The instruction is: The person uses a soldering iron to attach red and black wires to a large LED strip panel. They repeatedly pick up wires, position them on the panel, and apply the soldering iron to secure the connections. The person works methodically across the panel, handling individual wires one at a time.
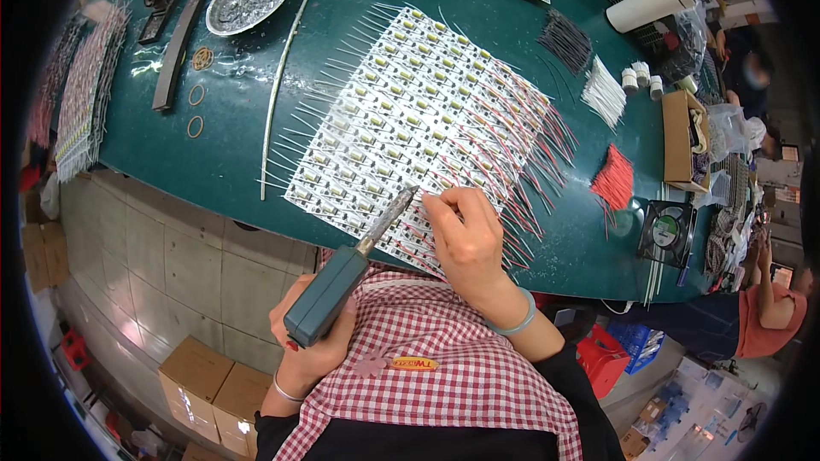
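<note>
My left hand (314, 324) is wrapped round the green body of a soldering gun (329, 290). Its metal tip reaches up and right to a white panel of small circuit boards (384, 132) lying on the table. Just right of the tip, my right hand (468, 230) rests over the panel with thumb and fingers pinched together. Whatever they hold is too small to make out. Rows of yellow parts cover the panel. Red wires (534, 145) stick out along its right side, and pale wires (316, 124) along its left.
On the green table (231, 141), a foil dish (249, 0), rubber bands (196, 96) and a thin rod (284, 90) lie leftward. Bundles of black (565, 41), white (605, 92) and red wires (612, 177) lie right, near a cardboard box (681, 141) and small fan (666, 232). Another person (773, 316) is at far right.
</note>
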Demonstrator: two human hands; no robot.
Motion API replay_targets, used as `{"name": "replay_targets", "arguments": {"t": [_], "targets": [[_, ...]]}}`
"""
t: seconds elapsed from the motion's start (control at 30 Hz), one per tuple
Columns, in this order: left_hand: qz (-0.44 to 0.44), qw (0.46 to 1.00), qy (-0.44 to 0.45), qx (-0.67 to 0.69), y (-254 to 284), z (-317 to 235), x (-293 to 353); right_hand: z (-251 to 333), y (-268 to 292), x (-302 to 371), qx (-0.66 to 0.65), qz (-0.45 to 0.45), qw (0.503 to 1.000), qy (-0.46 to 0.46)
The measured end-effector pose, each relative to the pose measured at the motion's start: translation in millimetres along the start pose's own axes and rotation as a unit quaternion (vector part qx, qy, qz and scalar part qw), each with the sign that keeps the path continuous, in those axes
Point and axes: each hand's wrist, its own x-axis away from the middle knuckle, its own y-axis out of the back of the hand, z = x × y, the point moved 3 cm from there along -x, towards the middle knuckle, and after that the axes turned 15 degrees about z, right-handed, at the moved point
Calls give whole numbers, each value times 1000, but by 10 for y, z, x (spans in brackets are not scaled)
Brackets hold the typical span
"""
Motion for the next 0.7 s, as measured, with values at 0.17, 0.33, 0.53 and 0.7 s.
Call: {"name": "replay_targets", "arguments": {"t": [0.17, 0.33, 0.53, 0.7], "targets": [[2, 1000, -3, 7, 17, -20, -13, 11, 44, 8, 0, 11, 1000, -20], [-10, 999, 32, 27, 16, 11, 39, -5, 278, 121, 6, 13, 1000, -23], [-18, 997, 62, 52, 33, 19, 86, 91, 545, 159, -35, 12, 999, -32], [-21, 997, 58, 45, 55, 6, 127, 138, 312, 27, -60, 10, 998, 9]]}}
